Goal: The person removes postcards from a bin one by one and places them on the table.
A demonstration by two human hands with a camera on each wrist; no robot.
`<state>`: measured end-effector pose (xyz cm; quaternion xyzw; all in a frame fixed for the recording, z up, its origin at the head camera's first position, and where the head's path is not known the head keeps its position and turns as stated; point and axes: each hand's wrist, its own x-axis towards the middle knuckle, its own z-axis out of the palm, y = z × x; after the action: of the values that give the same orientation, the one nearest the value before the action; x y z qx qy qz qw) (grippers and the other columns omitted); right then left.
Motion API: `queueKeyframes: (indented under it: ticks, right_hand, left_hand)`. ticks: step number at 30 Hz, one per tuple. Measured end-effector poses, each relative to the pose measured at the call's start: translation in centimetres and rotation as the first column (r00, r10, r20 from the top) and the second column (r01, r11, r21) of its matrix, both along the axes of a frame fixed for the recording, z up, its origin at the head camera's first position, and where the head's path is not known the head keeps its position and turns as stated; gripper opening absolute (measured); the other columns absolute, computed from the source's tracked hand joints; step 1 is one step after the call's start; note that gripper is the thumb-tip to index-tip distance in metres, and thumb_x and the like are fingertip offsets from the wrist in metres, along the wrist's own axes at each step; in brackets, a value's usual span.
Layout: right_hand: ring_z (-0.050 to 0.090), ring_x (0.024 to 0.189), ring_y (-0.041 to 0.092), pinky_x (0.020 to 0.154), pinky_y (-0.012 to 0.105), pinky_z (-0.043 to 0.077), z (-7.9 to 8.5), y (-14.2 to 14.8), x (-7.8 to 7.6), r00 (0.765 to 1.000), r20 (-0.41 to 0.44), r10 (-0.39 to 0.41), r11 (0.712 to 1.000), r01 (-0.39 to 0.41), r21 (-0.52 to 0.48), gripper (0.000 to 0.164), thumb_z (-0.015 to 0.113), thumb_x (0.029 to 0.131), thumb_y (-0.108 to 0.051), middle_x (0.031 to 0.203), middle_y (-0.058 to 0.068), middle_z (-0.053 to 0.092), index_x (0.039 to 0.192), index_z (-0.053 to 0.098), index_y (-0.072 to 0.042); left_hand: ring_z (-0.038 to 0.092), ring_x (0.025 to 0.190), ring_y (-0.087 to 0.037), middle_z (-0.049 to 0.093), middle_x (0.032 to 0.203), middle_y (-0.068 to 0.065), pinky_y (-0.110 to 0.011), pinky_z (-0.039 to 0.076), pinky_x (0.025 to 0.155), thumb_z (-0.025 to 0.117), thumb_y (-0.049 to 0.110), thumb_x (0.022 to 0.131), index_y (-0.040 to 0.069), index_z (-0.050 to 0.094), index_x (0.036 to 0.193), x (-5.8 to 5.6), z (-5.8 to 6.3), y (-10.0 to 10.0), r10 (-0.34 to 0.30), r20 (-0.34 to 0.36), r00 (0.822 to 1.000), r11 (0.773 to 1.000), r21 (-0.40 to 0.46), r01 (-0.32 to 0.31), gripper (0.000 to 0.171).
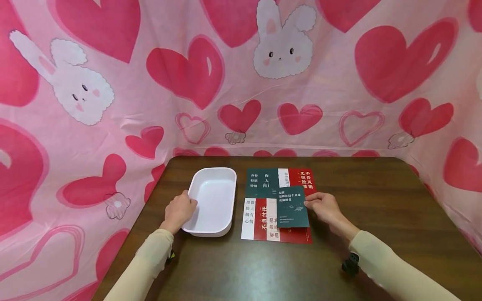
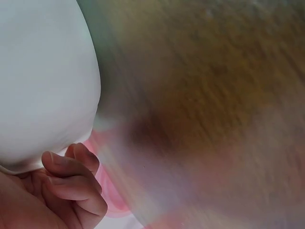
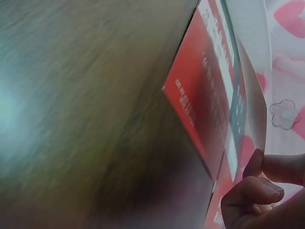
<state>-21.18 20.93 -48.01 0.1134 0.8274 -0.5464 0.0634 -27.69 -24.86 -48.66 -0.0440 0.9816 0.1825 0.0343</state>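
A white rectangular tray (image 1: 212, 196) with rounded corners sits on the left part of the table. My left hand (image 1: 178, 212) grips its left rim; in the left wrist view the fingers (image 2: 76, 186) curl at the edge of the tray (image 2: 45, 81). My right hand (image 1: 326, 209) pinches the right edge of a dark green card (image 1: 291, 215) with white print. That card covers part of several flat cards in green, white and red, among them a red card (image 1: 301, 235). From the right wrist, the pinched card (image 3: 256, 90) looks raised above the red card (image 3: 200, 86).
The brown wooden table (image 1: 376, 200) extends right of the cards and toward the front. A pink cloth (image 1: 233, 92) with hearts and rabbits hangs behind the table and along its left side. Dark wrist devices, such as one under the right sleeve (image 1: 351, 264), hang near the tabletop.
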Motion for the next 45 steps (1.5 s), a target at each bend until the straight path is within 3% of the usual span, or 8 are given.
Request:
queueKeyframes:
  ticks: [8,15,27,34,45]
  right_hand:
    - [0.056,0.093,0.03,0.071,0.036,0.048,-0.2,2.0,0.8,0.999,0.037,0.009,1.0,-0.01,0.021,0.036,0.064,0.103,-0.019,0.115,0.018,0.071,0.128,0.064,0.006]
    - [0.053,0.086,0.028,0.065,0.036,0.045,-0.6,3.0,1.6,0.998,0.06,0.007,1.0,-0.008,0.029,0.031,0.064,0.102,-0.016,0.101,0.01,0.072,0.122,0.066,0.007]
    - [0.05,0.071,0.025,0.058,0.034,0.04,-1.3,3.8,2.4,0.998,0.058,0.004,0.994,-0.01,0.105,0.028,0.067,0.098,-0.015,0.092,0.008,0.07,0.115,0.071,0.007]
    - [0.049,0.064,0.025,0.054,0.032,0.04,-1.4,4.2,2.5,0.996,0.09,-0.003,0.994,-0.007,0.108,0.03,0.069,0.098,-0.018,0.094,0.01,0.069,0.115,0.073,0.006]
    - [0.055,0.085,0.029,0.063,0.036,0.049,-1.4,4.6,2.6,0.993,0.119,0.021,0.986,-0.04,0.162,0.03,0.068,0.098,-0.021,0.106,0.015,0.07,0.113,0.074,0.005]
  left_hand:
    - [0.066,0.087,-0.038,0.065,0.097,-0.023,-0.058,0.056,0.083,0.057,0.021,0.099,-0.01,0.047,0.13,-0.1,0.3,0.3,0.008,-0.024,1.0,1.0,-0.01,-0.008,0.044]
    - [0.065,0.083,-0.035,0.064,0.095,-0.021,-0.055,0.056,0.078,0.06,0.021,0.099,-0.007,0.042,0.133,0.1,0.0,0.2,0.017,-0.004,1.0,1.0,0.0,-0.017,0.047]
    - [0.065,0.081,-0.034,0.063,0.096,-0.021,-0.054,0.056,0.076,0.06,0.019,0.101,-0.008,0.037,0.138,0.0,0.7,0.4,-0.01,0.061,0.998,1.0,0.001,0.01,0.051]
    - [0.064,0.08,-0.034,0.064,0.096,-0.022,-0.053,0.056,0.074,0.061,0.018,0.1,-0.007,0.04,0.136,0.0,1.0,0.4,-0.021,0.02,1.0,1.0,0.007,0.021,0.048]
    - [0.066,0.082,-0.035,0.065,0.097,-0.021,-0.054,0.056,0.074,0.063,0.026,0.101,-0.003,0.044,0.129,-0.1,1.2,-0.8,-0.034,0.028,0.999,0.999,0.032,0.033,0.045]
